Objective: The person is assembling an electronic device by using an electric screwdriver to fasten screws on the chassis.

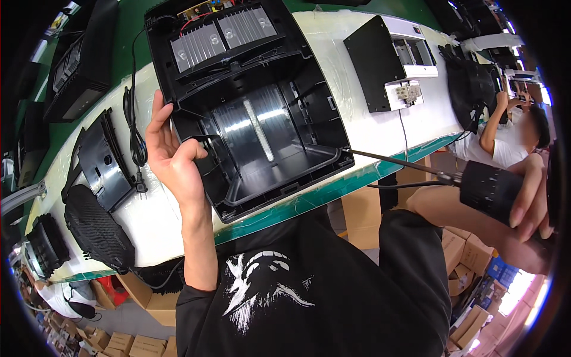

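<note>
A black plastic housing (330,113) lies on the bench with its hollow inside facing up. My left hand (178,169) straddles its left wall, thumb hooked over the rim and fingers stretched along the outside. At the right, my right hand (529,196) is wrapped round the black body of an electric screwdriver (488,189). The long thin bit (392,160) reaches left to the housing's lower right corner; whether a screw is at its tip I cannot tell. Two finned metal heat sinks (247,30) and coloured wires sit in the housing's far end.
A power cord (137,137) and curved black panel (107,160) lie left of the housing, near a black mesh cover (98,229). A black-and-white box unit (372,65) stands to the right. Another person (505,134) is at the far right. Cardboard boxes (363,217) stand below the bench edge.
</note>
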A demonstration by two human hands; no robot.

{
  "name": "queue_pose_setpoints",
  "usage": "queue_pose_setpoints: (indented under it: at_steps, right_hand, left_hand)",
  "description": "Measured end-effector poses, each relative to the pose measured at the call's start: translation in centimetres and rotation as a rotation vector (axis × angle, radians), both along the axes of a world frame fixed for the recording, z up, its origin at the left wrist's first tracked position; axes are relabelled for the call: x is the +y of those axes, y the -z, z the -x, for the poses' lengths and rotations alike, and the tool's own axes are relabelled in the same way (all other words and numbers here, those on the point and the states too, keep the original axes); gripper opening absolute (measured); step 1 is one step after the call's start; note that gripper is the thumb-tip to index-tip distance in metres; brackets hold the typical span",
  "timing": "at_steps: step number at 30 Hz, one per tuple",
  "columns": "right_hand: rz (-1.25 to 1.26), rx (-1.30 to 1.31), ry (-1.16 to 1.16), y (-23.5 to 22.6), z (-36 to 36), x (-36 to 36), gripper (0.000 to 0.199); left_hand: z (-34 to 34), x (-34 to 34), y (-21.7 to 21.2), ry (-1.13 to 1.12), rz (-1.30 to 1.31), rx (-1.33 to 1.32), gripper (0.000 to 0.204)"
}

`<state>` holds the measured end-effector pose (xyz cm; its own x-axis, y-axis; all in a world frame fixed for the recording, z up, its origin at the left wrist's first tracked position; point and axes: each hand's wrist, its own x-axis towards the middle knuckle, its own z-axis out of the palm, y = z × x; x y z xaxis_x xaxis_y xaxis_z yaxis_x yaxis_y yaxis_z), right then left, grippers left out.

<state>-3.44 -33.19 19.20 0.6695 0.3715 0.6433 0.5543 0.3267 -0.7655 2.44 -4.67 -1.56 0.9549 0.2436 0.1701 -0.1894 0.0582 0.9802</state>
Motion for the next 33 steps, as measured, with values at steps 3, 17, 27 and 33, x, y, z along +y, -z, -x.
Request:
queue_pose_setpoints:
  at_steps: [3,17,27,33]
  right_hand:
    - [-0.08,0.075,-0.01,1.8,-0.5,0.5,0.053]
    - [0.277,0.168,-0.069,6.3,-1.3,-0.8,0.019]
    - [0.212,0.423,0.123,6.4,0.2,0.7,0.015]
    - [0.252,0.302,0.003,8.1,-1.3,0.7,0.021]
  left_hand:
    - [-0.1,0.1,0.1,-0.005,-0.021,-0.002,0.063]
    - [-0.1,-0.1,-0.2,-0.043,-0.065,0.047,0.064]
    - [-0.1,0.1,0.0,-0.025,-0.101,0.029,0.064]
    - [0.1,0.0,-0.3,-0.046,-0.103,0.038,0.062]
